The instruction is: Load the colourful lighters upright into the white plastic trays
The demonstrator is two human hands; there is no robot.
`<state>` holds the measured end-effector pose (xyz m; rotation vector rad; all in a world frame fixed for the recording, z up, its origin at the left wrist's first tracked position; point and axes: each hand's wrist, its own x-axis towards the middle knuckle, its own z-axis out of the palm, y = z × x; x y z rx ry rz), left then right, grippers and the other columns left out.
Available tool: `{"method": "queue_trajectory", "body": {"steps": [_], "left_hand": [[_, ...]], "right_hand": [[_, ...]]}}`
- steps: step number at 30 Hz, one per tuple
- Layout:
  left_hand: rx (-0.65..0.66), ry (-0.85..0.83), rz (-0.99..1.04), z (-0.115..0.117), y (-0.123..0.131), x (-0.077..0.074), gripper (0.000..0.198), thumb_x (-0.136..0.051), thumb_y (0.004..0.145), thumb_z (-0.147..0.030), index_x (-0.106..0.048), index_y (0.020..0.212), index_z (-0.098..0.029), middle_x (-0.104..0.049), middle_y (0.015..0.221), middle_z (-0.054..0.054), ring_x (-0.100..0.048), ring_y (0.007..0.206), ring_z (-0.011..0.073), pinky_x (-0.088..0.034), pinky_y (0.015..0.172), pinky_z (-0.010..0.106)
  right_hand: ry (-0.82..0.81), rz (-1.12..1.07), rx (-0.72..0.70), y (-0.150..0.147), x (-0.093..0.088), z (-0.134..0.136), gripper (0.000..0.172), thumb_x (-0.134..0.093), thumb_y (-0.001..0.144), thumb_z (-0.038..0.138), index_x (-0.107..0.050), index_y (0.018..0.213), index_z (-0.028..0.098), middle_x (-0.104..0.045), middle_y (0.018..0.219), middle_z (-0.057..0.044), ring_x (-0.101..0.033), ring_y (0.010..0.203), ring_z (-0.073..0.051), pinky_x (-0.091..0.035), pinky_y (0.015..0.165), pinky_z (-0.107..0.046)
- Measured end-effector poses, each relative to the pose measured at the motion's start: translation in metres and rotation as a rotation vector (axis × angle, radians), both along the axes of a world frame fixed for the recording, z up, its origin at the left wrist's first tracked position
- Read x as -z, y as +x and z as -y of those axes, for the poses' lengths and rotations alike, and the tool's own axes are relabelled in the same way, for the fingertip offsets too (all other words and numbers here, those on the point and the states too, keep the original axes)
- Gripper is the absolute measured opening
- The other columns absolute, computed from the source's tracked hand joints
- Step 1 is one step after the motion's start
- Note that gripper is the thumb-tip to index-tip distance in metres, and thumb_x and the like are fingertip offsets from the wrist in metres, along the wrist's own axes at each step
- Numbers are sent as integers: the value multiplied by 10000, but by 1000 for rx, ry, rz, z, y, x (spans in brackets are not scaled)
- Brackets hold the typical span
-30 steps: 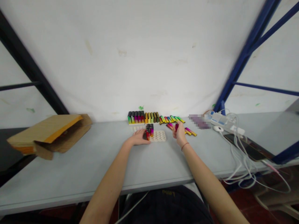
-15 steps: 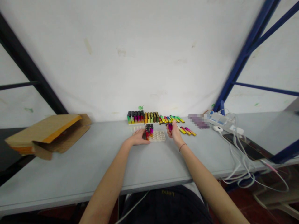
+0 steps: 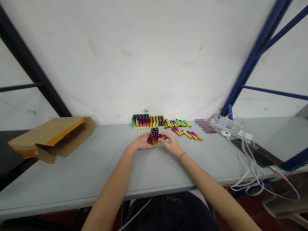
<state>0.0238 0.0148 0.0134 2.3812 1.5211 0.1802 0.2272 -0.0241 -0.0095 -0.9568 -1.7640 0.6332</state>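
The right hand [image 3: 169, 143] is curling down over a small white tray [image 3: 158, 144]. Its fingertips are meeting the cluster of lighters [image 3: 154, 134] standing there. Whether its grip is clamped on one of them cannot be told, since the fingers are hiding the spot. The left hand [image 3: 143, 141] is lying loosely open on the worktop [image 3: 96, 166], fingers apart and pressing against the tray's left side, closed on nothing. The tray is sitting at the middle of the worktop, toward the far edge, between the two hands.

Judging by how things are lying, the filling seems to be at an early stage. Only a small group of black-capped lighters is standing at the tray's left end, and the rest of the tray is hidden under the right hand. Just beyond, against the wall, a full row of upright lighters [image 3: 148, 121] is looking finished. To its right, a fan of loose lighters [image 3: 176, 123] and a few more strewn lighters [image 3: 190, 134] are waiting flat on the surface.

Further out, a cardboard box [image 3: 51, 136] is lying open at the far left. A power strip [image 3: 227, 123], cables [image 3: 250, 170] and a phone [image 3: 255, 152] are sitting at the right.

As for writing, small yellow lettering is showing upside down on the dark garment [image 3: 173, 199] at the near edge, too small to read surely. A pixelated patch [image 3: 204, 125] is giving nothing legible. The lighters are showing no readable brand.
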Motion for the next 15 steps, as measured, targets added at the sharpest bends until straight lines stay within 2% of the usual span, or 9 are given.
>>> {"method": "queue_trajectory", "body": {"steps": [5, 15], "left_hand": [[-5, 13, 11, -2, -1, 2, 815, -713, 671, -543, -516, 1359, -152, -592, 1384, 129, -528, 1299, 354, -408, 1116, 410], [1, 24, 10, -3, -1, 3, 778, -712, 668, -534, -536, 1324, -155, -609, 1358, 135, -541, 1282, 373, -425, 1093, 436]], "right_hand": [[-70, -9, -51, -3, 10, -4, 264, -637, 859, 356, -655, 1055, 180, -729, 886, -64, -688, 797, -197, -553, 803, -356], [28, 210, 118, -9, 4, -4, 153, -576, 902, 262, -635, 1019, 184, -689, 839, -44, -630, 715, -168, -501, 720, -297]]}}
